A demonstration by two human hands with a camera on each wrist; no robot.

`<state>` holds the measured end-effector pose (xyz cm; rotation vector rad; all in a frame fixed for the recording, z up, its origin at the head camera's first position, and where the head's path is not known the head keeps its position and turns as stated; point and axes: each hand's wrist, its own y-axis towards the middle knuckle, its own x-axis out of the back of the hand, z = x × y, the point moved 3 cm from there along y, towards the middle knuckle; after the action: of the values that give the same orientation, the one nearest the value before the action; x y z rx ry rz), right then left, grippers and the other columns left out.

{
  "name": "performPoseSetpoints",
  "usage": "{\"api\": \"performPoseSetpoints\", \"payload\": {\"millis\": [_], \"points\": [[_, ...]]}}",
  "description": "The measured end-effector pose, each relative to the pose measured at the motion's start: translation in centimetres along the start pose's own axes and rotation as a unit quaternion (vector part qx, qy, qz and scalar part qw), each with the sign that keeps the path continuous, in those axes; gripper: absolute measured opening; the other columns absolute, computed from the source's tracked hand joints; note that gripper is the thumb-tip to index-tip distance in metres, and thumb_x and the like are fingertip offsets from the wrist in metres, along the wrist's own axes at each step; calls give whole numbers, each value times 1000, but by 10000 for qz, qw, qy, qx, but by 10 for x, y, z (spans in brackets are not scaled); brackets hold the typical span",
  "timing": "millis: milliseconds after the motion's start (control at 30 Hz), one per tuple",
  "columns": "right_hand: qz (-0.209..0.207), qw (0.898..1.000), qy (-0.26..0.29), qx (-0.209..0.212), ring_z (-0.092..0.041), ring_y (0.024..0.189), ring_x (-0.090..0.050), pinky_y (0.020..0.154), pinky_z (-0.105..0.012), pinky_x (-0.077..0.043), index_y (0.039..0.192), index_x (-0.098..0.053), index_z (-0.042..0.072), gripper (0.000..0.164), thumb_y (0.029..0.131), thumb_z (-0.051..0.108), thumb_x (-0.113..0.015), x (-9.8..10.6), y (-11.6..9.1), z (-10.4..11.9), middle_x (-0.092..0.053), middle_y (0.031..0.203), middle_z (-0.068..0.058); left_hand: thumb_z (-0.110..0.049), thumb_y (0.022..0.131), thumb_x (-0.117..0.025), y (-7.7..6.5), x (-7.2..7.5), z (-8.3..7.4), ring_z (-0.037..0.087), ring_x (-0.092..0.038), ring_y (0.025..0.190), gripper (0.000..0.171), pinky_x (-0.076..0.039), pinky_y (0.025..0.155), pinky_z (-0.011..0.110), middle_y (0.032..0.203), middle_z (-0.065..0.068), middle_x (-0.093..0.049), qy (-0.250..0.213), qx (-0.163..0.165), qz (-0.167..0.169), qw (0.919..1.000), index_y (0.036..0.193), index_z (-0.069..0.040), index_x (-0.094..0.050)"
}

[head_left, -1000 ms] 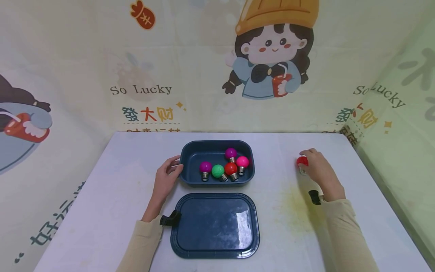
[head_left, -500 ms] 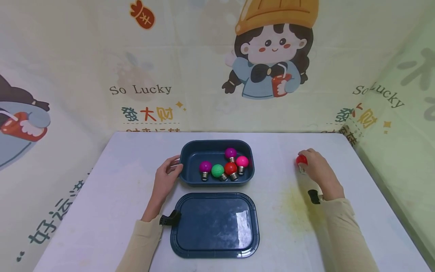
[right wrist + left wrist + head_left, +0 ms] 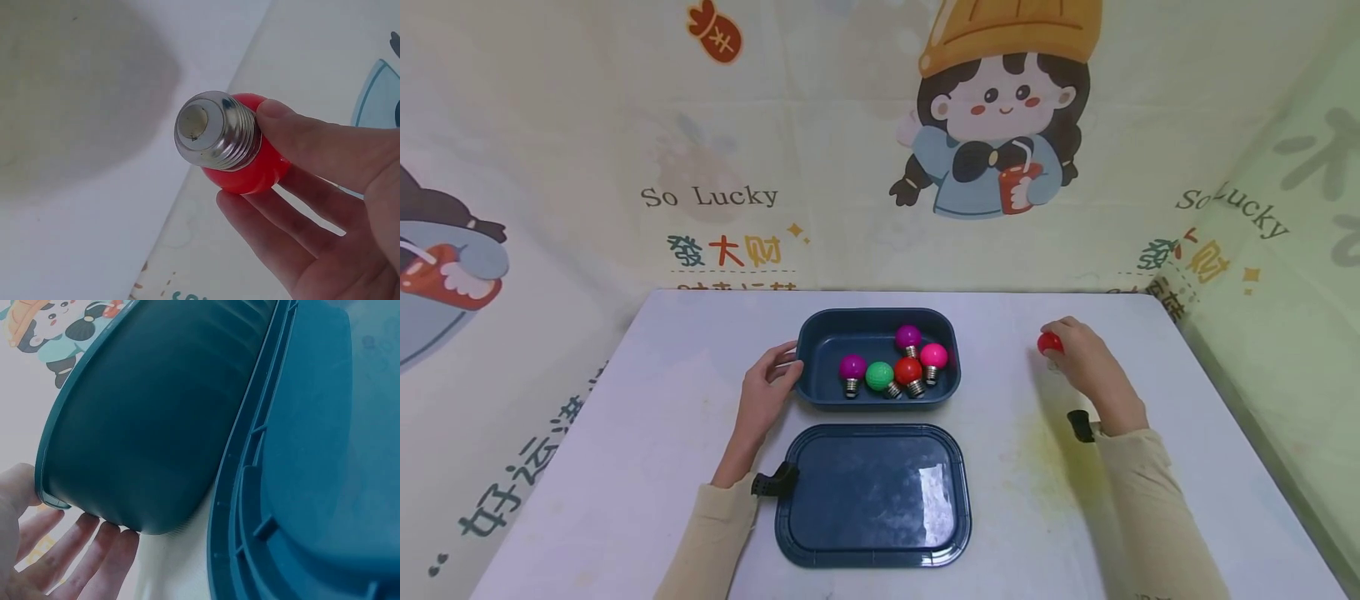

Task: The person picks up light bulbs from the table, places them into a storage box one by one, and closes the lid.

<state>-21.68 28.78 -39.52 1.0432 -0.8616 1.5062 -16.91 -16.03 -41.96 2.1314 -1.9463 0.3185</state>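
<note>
A dark blue box holds several round light bulbs: purple ones, a green one, a red one and a pink one. At the box's left end my left hand rests its fingertips against the outer wall, fingers spread and fairly straight. My right hand pinches another red bulb by its globe, between thumb and fingers. In the right wrist view its silver screw base faces the camera, and the bulb appears raised off the table.
A dark blue lid lies flat on the white table, just in front of the box. A printed cloth hangs behind the table and along its sides. Yellowish stains mark the tabletop at right.
My right hand has closed its fingers on the red bulb, picked it up and carried it a little left and away from me. The left hand and box hold still.
</note>
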Motion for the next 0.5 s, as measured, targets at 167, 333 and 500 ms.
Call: {"api": "performPoseSetpoints", "payload": {"millis": [167,333,500], "points": [[4,10000,57,40,-46,114,-50,95,-60,-48,127,-56,-9,42,88,-3,-70,2,2,11,-54,123,-29,-14,100,-59,0,0,0,36,-61,119,42,-48,77,9,132,24,-59,29,-38,3,10000,140,-1,-54],[5,9999,72,97,-45,116,-50,96,-60,-48,128,-56,-7,43,88,-4,-70,3,3,21,-54,125,-27,-14,100,-60,-1,0,-2,36,-61,119,42,-48,77,8,132,24,-59,26,-34,-7,10000,140,-1,-54],[10,9999,71,137,-44,116,-52,96,-59,-48,128,-57,-6,42,88,-4,-69,2,6,29,-55,127,-26,-14,100,-59,-1,0,-3,36,-61,119,42,-48,77,8,131,24,-59,51,-30,-32,10000,139,-1,-54]]}}
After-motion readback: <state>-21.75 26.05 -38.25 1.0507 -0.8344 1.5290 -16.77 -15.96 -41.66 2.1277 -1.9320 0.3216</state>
